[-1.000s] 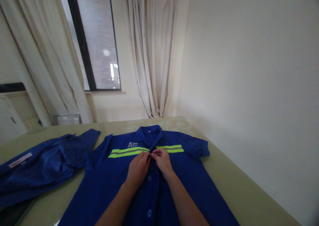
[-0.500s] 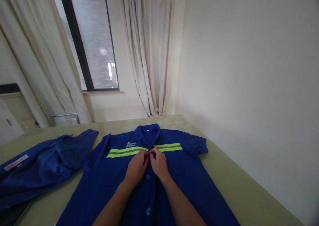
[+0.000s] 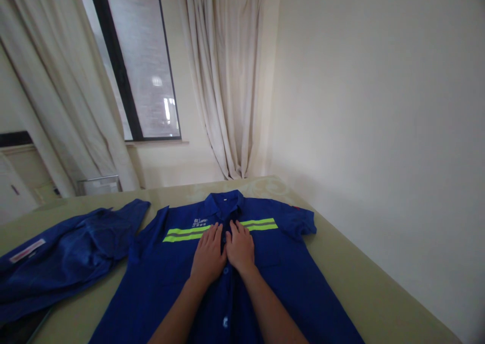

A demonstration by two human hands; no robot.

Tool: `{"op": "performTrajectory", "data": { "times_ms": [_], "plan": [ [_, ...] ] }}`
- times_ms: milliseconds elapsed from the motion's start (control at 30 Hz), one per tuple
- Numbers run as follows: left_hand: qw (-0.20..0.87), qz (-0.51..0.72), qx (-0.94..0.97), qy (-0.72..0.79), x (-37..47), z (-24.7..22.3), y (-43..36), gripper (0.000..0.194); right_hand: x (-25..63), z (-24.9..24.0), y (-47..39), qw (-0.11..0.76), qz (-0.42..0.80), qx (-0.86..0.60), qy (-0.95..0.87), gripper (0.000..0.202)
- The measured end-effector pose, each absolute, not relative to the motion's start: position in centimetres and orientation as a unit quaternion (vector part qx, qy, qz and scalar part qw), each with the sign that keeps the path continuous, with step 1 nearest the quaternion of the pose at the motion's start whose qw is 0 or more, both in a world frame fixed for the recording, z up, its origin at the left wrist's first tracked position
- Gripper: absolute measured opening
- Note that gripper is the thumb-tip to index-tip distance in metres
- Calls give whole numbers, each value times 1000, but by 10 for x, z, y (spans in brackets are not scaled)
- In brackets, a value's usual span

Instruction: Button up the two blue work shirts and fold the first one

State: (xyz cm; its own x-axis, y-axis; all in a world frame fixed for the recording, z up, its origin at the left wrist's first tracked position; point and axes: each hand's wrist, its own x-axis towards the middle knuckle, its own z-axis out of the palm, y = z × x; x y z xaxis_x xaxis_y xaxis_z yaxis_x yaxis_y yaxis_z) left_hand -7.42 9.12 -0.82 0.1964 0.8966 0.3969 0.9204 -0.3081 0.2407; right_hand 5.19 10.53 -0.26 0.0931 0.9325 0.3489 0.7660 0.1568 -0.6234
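A blue short-sleeved work shirt [image 3: 280, 263] lies spread face up, its collar at the far end. Yellow-green reflective strips [image 3: 261, 224] cross its chest, and white lettering sits above the left-hand strip. My left hand [image 3: 209, 253] rests flat on the shirt left of the button placket, fingers stretched over the strip. Flat on the right side of the placket is my right hand [image 3: 241, 245], its fingers extended towards the collar. Neither hand grips anything. Buttons [image 3: 226, 322] show down the front below my hands.
Another blue garment [image 3: 76, 253] lies rumpled at the left, with a pale label on it. Both garments lie on a greenish table [image 3: 359, 283]. A wall [image 3: 379, 106] runs along the right; curtains [image 3: 231, 81] and a window [image 3: 144, 61] stand beyond the far edge.
Both hands have let go of the shirt's placket, where their fingers were pinched together. They now lie flat on either side of it, fingers stretched out. The shirt has stayed in place.
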Motion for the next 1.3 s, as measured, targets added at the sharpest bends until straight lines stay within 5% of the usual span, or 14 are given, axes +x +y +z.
{"op": "performTrajectory", "data": {
  "times_ms": [433, 600, 733, 933, 1133, 1300],
  "plan": [
    [52, -166, -803, -570, -71, -21, 49, 58, 42, 23, 106, 346, 108, -579, -730, 29],
    [53, -173, -789, -587, -69, -11, 43, 58, 48, 20, 97, 451, 128, -457, -756, 31],
    [27, -145, -782, -606, -67, 1, 41, 55, 56, 19, 99, 515, 98, -549, -651, 40],
    [-5, -104, -795, -598, -72, 3, 49, 59, 58, 6, 106, 399, 266, -454, -751, 50],
    [-27, -96, -800, -591, -82, 4, 76, 59, 59, 12, 108, 451, 200, -500, -712, 48],
    [-2, -99, -792, -603, -94, -3, 108, 59, 64, 26, 64, 322, 166, -514, -778, 46]
  ]
}}
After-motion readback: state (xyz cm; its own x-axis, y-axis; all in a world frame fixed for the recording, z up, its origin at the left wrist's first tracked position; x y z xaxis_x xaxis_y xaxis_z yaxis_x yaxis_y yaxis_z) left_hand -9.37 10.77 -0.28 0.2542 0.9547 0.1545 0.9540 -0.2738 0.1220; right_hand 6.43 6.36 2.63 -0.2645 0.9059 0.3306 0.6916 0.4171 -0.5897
